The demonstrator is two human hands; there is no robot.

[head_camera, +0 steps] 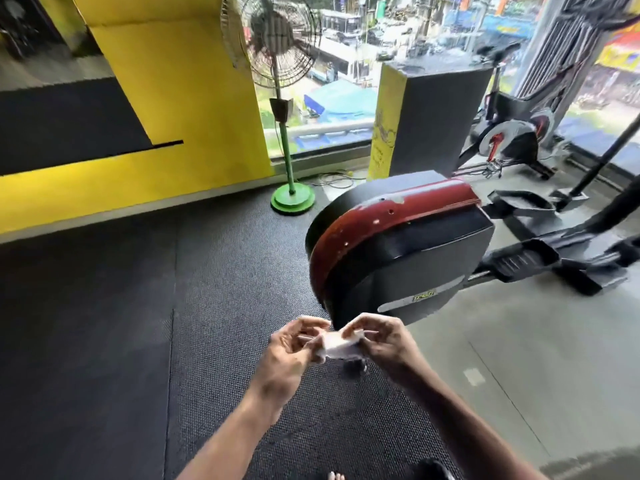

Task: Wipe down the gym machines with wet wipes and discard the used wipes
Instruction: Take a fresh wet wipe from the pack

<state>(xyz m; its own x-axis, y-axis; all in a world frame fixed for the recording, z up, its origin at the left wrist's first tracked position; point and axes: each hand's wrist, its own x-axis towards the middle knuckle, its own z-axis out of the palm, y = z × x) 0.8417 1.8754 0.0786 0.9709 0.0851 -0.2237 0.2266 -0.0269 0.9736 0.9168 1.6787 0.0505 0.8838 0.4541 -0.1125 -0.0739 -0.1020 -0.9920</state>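
Observation:
A small white wet wipe is stretched between both hands low in the middle of the view. My left hand pinches its left end and my right hand pinches its right end. Just beyond the hands stands the elliptical machine's housing, black with a dark red band along its top, chipped in places. Its black pedals run off to the right.
A green-based pedestal fan stands by the yellow wall. A dark pillar and an exercise bike sit by the window. Black rubber mats cover the floor at left, grey floor at right.

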